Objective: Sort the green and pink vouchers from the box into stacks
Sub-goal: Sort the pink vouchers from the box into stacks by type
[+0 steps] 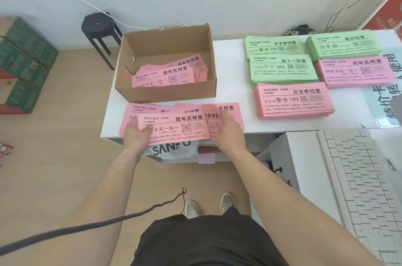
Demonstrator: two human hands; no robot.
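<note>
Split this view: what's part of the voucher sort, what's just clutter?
Job: box, boxed vouchers, held vouchers in left hand and right hand, green stacks, pink stacks.
Clutter: keyboard, stool, green cartons, bag.

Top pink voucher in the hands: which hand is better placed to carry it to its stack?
Likely right. The right hand holds the right end of the bundle, on the side of the pink stack; the left hand grips its far end.
</note>
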